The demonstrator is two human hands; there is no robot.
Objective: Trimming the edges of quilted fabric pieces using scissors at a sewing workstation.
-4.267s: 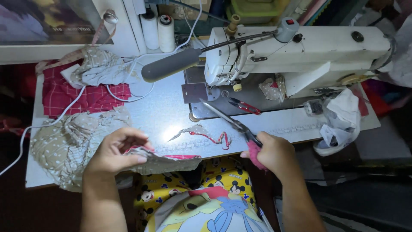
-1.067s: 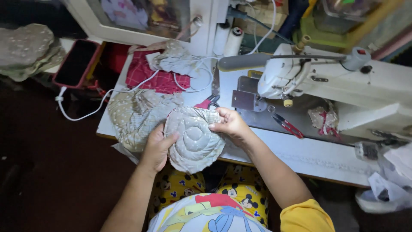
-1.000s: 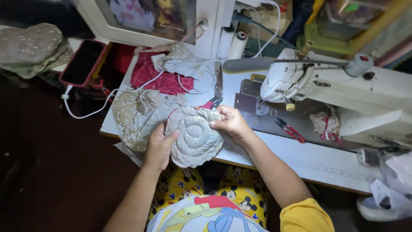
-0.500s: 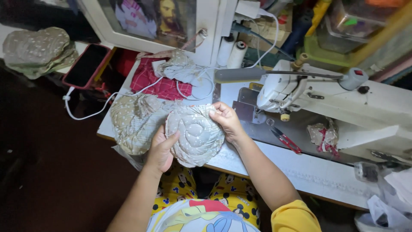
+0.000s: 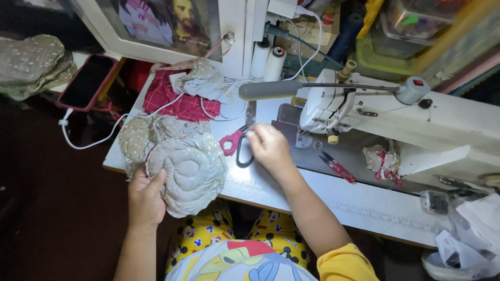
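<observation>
My left hand (image 5: 147, 196) grips the lower left edge of a round quilted beige fabric piece (image 5: 190, 171) held at the table's front left. My right hand (image 5: 266, 147) has left the fabric and rests on the table, its fingertips touching a pair of scissors (image 5: 237, 144) with one red and one black handle loop. More beige spotted fabric (image 5: 138, 136) lies under and behind the round piece.
A white sewing machine (image 5: 411, 122) fills the right of the table (image 5: 364, 205), a red thread snipper (image 5: 337, 166) on its bed. Red checked cloth (image 5: 174, 101), thread spools (image 5: 266, 57), a charging phone (image 5: 86, 82) and a framed picture (image 5: 172, 23) lie behind. Plastic bags (image 5: 469, 239) hang at right.
My right hand let go of the round fabric piece and moved right to the scissors. The left hand still holds the piece, now lower at the table edge.
</observation>
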